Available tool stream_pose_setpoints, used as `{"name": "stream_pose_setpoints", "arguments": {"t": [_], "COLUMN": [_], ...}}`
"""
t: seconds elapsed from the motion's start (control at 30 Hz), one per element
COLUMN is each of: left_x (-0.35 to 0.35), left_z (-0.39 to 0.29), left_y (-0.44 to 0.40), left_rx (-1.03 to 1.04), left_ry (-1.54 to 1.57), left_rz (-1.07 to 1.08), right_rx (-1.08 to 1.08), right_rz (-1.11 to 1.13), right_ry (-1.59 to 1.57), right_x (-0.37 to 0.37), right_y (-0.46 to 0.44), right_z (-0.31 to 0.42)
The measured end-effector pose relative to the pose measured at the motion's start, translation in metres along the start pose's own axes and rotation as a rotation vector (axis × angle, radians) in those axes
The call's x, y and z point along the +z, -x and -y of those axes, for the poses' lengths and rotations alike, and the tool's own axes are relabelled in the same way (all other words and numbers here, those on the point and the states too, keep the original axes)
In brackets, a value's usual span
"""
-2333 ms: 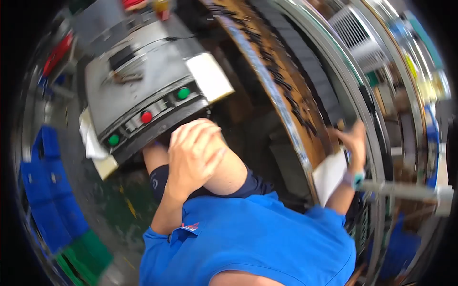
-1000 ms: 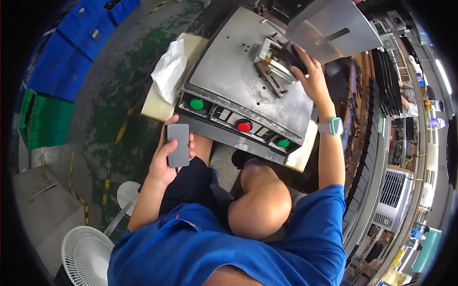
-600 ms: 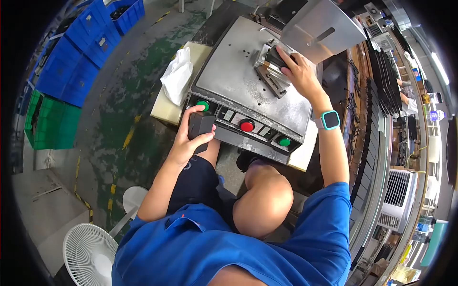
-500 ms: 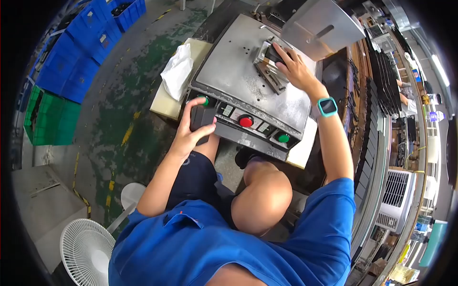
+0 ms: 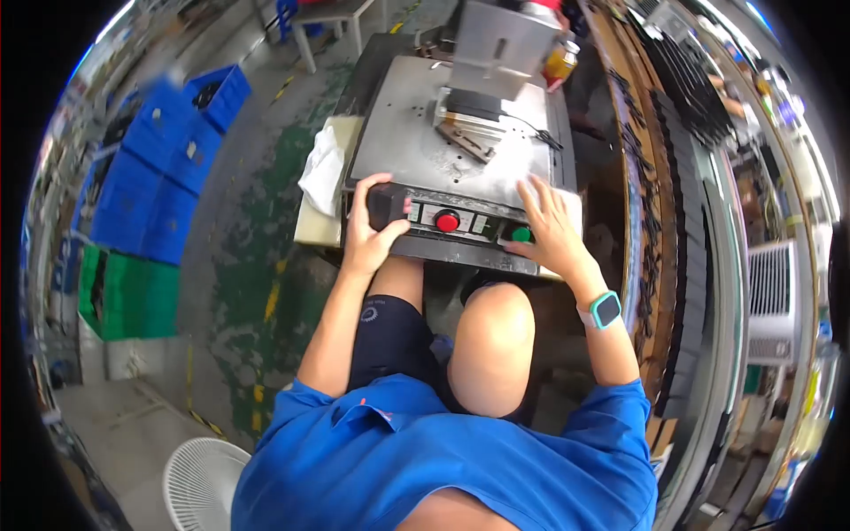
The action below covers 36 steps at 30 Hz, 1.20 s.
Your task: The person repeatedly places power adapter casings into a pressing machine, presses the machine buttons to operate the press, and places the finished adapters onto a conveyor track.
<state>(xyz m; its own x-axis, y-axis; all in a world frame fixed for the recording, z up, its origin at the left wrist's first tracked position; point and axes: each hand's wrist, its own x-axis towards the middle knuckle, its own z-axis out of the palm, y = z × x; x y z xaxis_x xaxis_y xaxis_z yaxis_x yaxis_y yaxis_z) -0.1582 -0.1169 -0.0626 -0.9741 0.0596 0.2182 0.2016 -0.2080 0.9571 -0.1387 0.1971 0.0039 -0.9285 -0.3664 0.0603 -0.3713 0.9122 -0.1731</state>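
My left hand (image 5: 367,232) is wrapped round a dark rectangular block (image 5: 387,205) at the left front corner of the metal machine (image 5: 398,115); the block covers that corner's button. My right hand (image 5: 551,228), fingers spread and empty, is at the right green button (image 5: 521,234). Between the hands is the red button (image 5: 446,220) on the front panel. On the machine's top plate, a dark block (image 5: 474,103) with a thin cable sits in the metal fixture (image 5: 465,140), below an upright metal shield (image 5: 498,49).
A white cloth (image 5: 322,172) lies on the pale ledge left of the machine. Blue bins (image 5: 130,199) and a green bin (image 5: 137,295) stand at the left, a white fan (image 5: 205,485) at lower left. On the right, a conveyor (image 5: 686,265) runs beside a rack of dark parts.
My right hand has left the block in the fixture and come down to the right green button. My left hand still grips its dark block at the left corner. The view has shifted.
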Motion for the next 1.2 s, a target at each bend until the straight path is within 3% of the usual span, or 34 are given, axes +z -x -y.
{"name": "stream_pose_setpoints", "arguments": {"t": [0.03,0.1,0.17,0.2,0.23,0.3,0.33,0.37,0.43,0.5,0.57,0.6,0.63,0.67,0.8,0.9,0.93,0.97,1.03,1.1,1.17,1.2], "left_x": [0.025,0.072,0.11,0.127,0.133,0.133,0.137,0.139,0.142,0.141,0.145,0.146,0.145,0.144,0.152,0.158,0.161,0.163,0.168,0.169,0.17,0.169], "left_z": [-0.028,-0.067,-0.081,-0.09,-0.092,-0.094,-0.109,-0.125,-0.127,-0.093,-0.096,-0.096,-0.095,-0.093,-0.095,-0.095,-0.095,-0.096,-0.097,-0.095,-0.096,-0.096], "left_y": [-0.004,-0.018,-0.042,-0.046,-0.043,-0.028,-0.003,0.022,0.059,0.076,0.087,0.09,0.088,0.085,0.086,0.087,0.087,0.087,0.089,0.09,0.092,0.093], "left_rx": [-0.005,0.087,0.222,0.167,0.191,0.334,0.232,0.123,0.049,0.156,0.233,0.27,0.274,0.278,0.305,0.323,0.328,0.336,0.343,0.343,0.335,0.331], "left_ry": [0.14,0.126,-0.223,-0.25,-0.297,-0.392,-0.346,-0.322,-0.35,-0.458,-0.652,-0.746,-0.729,-0.712,-0.696,-0.708,-0.712,-0.713,-0.714,-0.719,-0.715,-0.722], "left_rz": [0.065,0.235,0.364,0.361,0.398,0.476,0.553,0.613,0.807,0.961,0.91,0.88,0.894,0.904,0.917,0.929,0.935,0.94,0.933,0.921,0.893,0.874], "right_rx": [-0.058,-0.213,-0.148,-0.037,0.161,0.141,0.255,0.236,0.575,0.881,0.896,1.292,1.383,1.421,1.972,1.775,1.804,1.782,1.731,1.852,1.823,1.64], "right_rz": [-0.111,-0.177,-0.003,0.104,0.066,-0.045,-0.149,-0.313,-0.537,-0.549,-0.713,-0.561,-0.579,-0.504,-0.422,-0.512,-0.419,-0.324,-0.316,-0.014,-0.188,-0.311], "right_ry": [-0.323,-0.746,-1.25,-1.43,-1.481,-1.474,-1.17,-0.915,-0.559,-0.104,0.432,0.405,0.728,0.803,0.413,0.465,0.524,0.382,0.438,0.429,0.745,0.738], "right_x": [-0.005,-0.014,-0.014,-0.028,-0.053,-0.073,-0.106,-0.12,-0.178,-0.199,-0.197,-0.208,-0.194,-0.187,-0.162,-0.135,-0.147,-0.149,-0.156,-0.18,-0.19,-0.182], "right_y": [-0.001,-0.014,-0.017,-0.011,0.009,0.045,0.076,0.103,0.178,0.247,0.345,0.384,0.436,0.482,0.57,0.656,0.63,0.661,0.652,0.603,0.513,0.505], "right_z": [0.013,0.039,0.045,0.047,0.049,0.016,0.002,-0.025,-0.042,-0.098,-0.167,-0.164,-0.193,-0.199,-0.177,-0.213,-0.192,-0.222,-0.228,-0.211,-0.154,-0.156]}}
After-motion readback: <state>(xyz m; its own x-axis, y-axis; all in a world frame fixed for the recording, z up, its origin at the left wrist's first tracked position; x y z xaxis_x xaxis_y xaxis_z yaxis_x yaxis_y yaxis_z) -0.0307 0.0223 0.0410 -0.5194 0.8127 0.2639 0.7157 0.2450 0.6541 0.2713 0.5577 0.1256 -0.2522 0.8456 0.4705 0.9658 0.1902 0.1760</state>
